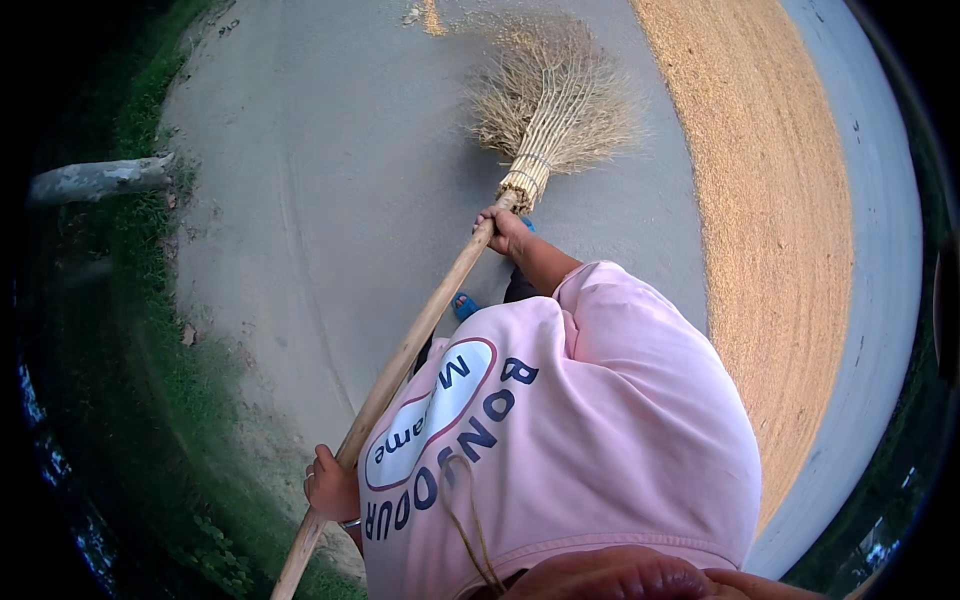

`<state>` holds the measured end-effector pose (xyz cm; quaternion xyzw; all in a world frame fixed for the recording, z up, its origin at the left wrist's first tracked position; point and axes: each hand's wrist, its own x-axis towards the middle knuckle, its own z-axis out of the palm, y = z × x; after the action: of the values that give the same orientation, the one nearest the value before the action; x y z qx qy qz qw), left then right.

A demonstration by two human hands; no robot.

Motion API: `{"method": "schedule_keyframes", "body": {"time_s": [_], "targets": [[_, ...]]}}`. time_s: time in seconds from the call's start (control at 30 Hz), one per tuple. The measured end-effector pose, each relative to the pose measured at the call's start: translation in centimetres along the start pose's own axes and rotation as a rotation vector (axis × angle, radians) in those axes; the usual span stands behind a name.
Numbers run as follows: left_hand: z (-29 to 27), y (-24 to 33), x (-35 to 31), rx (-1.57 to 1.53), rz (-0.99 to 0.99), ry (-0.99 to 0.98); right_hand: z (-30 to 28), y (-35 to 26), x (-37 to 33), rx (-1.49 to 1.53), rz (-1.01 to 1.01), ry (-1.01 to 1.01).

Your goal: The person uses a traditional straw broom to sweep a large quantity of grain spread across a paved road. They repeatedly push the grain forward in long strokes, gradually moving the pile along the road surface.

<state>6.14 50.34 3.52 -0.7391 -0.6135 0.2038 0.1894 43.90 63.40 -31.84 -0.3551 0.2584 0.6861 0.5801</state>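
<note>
A long twig broom (545, 110) slants across the head view, its bristles fanned out over the grey pavement at the top. Wire bands bind the twigs to a pale wooden handle (415, 335). Close to the bound twigs, my right hand (503, 230) is closed around the handle. Lower down at the left, my left hand (332, 487), with a ring and a bracelet, grips the same handle near its other end. The tips of the bristles look blurred.
A broad strip of yellow grain (770, 230) lies along the right. At the top is a small grain heap (432, 17). Grass (150, 290) and a pale tree trunk (100, 181) border the pavement (250, 200) on the left. My feet wear blue sandals (464, 306).
</note>
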Motion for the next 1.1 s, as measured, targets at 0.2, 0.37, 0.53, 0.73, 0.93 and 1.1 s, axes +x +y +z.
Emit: {"method": "schedule_keyframes", "body": {"time_s": [0.2, 0.37, 0.53, 0.73, 0.93, 1.1], "targets": [[4.2, 7.9, 3.0, -0.131, 0.156, -0.089, -4.1, -11.9, -3.5, -0.009, -0.174, 0.133], [2.6, 16.0, 5.7, -0.509, 0.114, -0.348, -9.6, -20.4, -8.4, -0.013, -0.328, 0.357], [3.1, 15.4, 7.6, -0.578, 0.202, -0.150, -14.3, -19.0, -11.0, 0.070, -0.419, 0.362], [4.3, 16.8, 10.0, -0.521, 0.263, 0.226, -18.0, -16.2, -14.6, 0.273, -0.434, 0.440], [5.4, 17.9, 9.9, -0.572, 0.319, 0.283, -19.6, -16.7, -15.8, 0.166, -0.442, 0.440], [5.5, 16.3, 7.6, -0.540, 0.212, 0.244, -16.8, -17.4, -11.3, 0.100, -0.339, 0.345]]}}
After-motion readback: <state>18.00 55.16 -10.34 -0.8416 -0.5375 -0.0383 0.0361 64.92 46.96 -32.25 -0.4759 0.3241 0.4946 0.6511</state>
